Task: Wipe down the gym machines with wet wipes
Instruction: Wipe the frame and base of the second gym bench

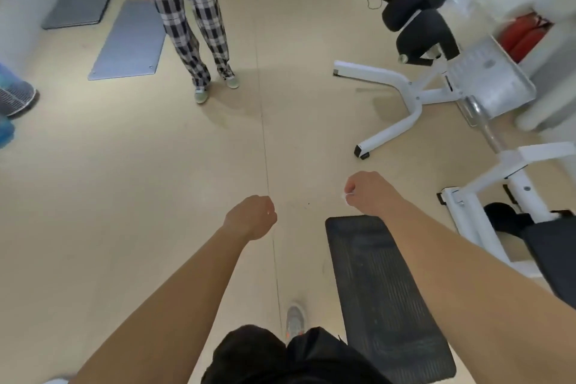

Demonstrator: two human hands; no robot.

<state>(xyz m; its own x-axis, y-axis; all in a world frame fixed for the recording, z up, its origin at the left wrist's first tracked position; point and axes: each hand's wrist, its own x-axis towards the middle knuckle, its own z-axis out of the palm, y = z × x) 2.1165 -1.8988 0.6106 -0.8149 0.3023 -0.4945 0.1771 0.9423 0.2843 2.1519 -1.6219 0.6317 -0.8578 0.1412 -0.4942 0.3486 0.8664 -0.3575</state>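
Note:
Both my arms reach out over the beige floor. My right hand (366, 192) is curled into a fist, and a small bit of white wet wipe (345, 196) shows at its lower left edge. My left hand (254, 215) is also curled into a fist; I see nothing in it. A black padded bench (383, 290) lies just below my right forearm. A white-framed gym machine (402, 97) with black roller pads (417, 25) stands at the right.
A person in checked trousers (199, 34) stands ahead, left of centre. Two grey mats (127, 40) lie on the floor at the far left. A white frame with a metal footplate (489, 81) is at the right. Red extinguishers (523, 34) stand beside the wall.

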